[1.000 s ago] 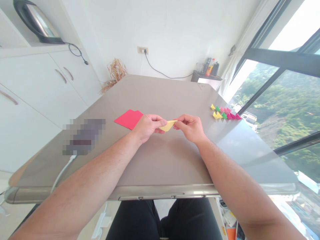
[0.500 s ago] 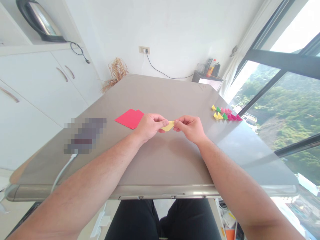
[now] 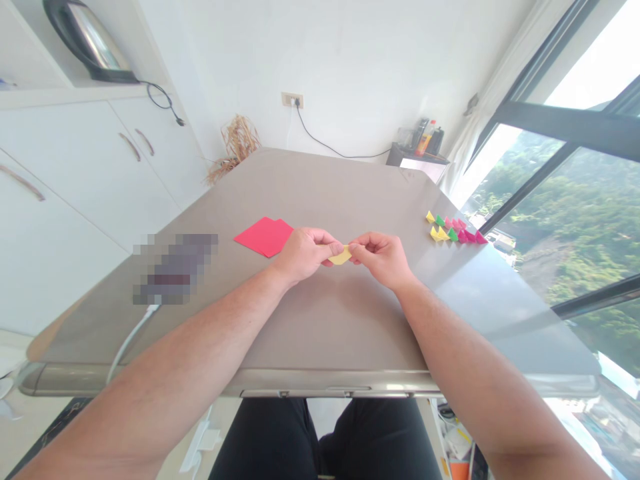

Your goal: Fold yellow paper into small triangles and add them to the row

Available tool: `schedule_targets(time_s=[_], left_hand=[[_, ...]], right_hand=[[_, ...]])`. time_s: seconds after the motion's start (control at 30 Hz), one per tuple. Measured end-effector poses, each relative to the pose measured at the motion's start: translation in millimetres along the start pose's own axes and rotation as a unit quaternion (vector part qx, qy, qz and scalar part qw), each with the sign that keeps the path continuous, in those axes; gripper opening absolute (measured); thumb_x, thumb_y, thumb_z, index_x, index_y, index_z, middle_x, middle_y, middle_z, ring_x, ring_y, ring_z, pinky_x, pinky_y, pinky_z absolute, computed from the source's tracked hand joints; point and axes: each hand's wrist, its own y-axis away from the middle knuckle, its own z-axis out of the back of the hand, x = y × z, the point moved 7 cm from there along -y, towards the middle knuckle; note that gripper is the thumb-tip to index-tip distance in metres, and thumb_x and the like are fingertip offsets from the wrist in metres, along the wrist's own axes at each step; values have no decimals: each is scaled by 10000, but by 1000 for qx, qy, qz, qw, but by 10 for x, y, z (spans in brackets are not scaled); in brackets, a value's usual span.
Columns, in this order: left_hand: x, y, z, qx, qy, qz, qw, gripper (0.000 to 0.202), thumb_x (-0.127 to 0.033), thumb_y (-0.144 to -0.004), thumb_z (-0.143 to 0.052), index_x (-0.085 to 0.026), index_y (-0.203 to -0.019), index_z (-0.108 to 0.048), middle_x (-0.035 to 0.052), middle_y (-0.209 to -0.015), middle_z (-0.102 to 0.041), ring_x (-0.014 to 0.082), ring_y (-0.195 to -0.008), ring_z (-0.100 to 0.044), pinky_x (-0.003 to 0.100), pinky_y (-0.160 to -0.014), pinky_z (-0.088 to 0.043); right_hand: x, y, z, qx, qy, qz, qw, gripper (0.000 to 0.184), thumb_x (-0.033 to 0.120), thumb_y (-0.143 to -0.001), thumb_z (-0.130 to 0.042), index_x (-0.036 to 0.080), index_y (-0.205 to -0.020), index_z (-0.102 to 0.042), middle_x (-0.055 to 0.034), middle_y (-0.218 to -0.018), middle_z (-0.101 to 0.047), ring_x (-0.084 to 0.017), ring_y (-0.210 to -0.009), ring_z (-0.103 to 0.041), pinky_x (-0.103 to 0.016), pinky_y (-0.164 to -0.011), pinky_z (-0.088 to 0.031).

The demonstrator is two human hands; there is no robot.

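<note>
A small piece of folded yellow paper [image 3: 341,257] is pinched between my two hands above the middle of the table. My left hand [image 3: 309,255] grips its left end between thumb and fingers. On the other end, my right hand [image 3: 379,257] has thumb and fingers closed, close to the left thumb. The fingers cover both ends of the paper, so its full shape is hidden. Sheets of red paper [image 3: 263,237] lie flat just left of my left hand, partly overlapping.
Several small folded paper pieces [image 3: 453,233] in yellow, green, pink and magenta stand in two rows at the table's right. A blurred-out device [image 3: 173,270] with a white cable [image 3: 131,339] lies at the left. The grey table [image 3: 325,320] has a metal front edge.
The hands have come slightly closer together on the yellow paper. The whole view has shifted a little, with the table and its things appearing slightly further right.
</note>
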Motion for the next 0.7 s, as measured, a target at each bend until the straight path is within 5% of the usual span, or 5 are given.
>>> schedule_targets(time_s=[0.47, 0.7], left_hand=[[-13, 21, -18, -1, -50, -2, 999, 231, -391, -744, -796, -169, -745, -730, 54, -746, -749, 165, -662, -691, 307, -649, -568], [48, -1, -13, 0, -89, -11, 996, 215, -381, -761, -776, -171, -776, -729, 41, -729, -736, 158, -667, -686, 297, -655, -554]], right_hand=[[-25, 24, -16, -8, 78, 5, 997, 246, 418, -787, -688, 187, -714, -726, -19, -633, -679, -111, -493, -451, -259, -468, -311], [-75, -12, -65, 5, 89, 14, 996, 202, 371, -762, -679, 178, -732, -730, -15, -627, -668, -123, -534, -487, -261, -506, -363]])
